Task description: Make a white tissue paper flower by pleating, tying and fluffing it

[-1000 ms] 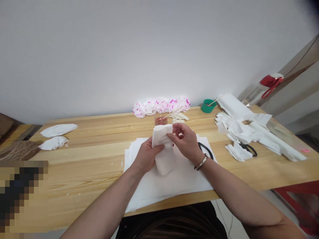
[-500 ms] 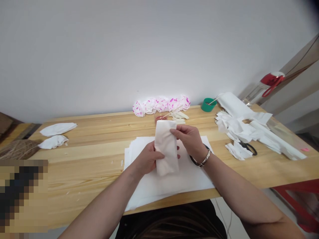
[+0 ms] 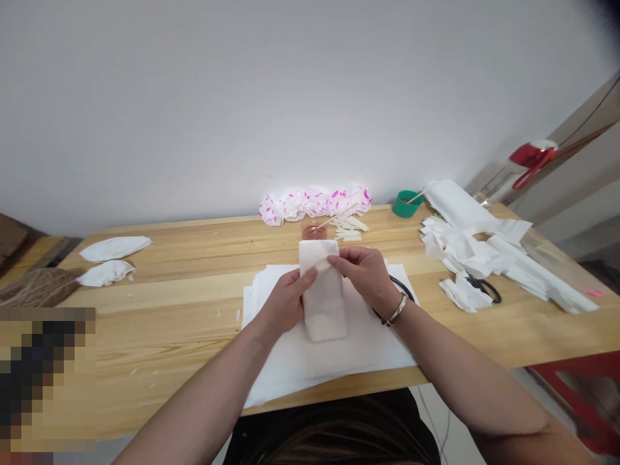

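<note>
A folded strip of white tissue paper stands upright above a stack of flat white sheets on the wooden table. My left hand grips the strip's left edge, thumb on its front. My right hand, with a metal bangle at the wrist, pinches the strip's upper right edge. Black scissors lie on the sheets just behind my right wrist, partly hidden by it.
At the back stand white and pink paper flowers, cut paper strips, a small red cup and a green cup. White scraps with a second pair of scissors lie right. Two folded white pieces and twine lie left.
The folded strip has been turned from a slant to upright and smoothed flatter. My right hand shifted from its top to its upper right edge; my left hand moved up its left side.
</note>
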### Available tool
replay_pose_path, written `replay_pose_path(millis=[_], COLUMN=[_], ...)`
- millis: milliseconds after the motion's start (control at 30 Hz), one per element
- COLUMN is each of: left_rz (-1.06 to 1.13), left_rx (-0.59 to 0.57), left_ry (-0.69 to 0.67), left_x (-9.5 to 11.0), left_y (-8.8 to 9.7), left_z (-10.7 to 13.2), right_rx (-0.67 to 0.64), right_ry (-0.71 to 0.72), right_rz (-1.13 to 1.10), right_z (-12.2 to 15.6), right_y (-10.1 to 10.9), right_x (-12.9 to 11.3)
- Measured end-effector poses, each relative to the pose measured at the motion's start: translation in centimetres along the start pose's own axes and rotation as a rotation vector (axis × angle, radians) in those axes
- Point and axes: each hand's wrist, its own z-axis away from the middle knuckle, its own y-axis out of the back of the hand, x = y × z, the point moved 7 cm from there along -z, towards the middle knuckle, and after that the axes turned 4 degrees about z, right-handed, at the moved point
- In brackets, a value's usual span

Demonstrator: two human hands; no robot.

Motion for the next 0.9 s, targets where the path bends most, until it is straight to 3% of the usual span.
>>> replay_pose_path(millis=[133,300,900], left_rz=[-0.012,-0.043,-0.058], left_rx=[0.121,0.176,0.068], left_ry=[-0.06,-0.061,0.114], left_x=[0.1,0.0,-0.6], left_y=[0.8,1.1,0.6], left_z=[0.0,0.0,0.3], right_rx=[-0.024,-0.031,-0.015], right_ry=[0.009,0.017,0.056], right_rz=[0.005,0.017,0.018], right_z=[0.2,0.2,0.3], right_y=[-0.5,-0.6,-0.1], right_x=[0.0,0.1,-0.9])
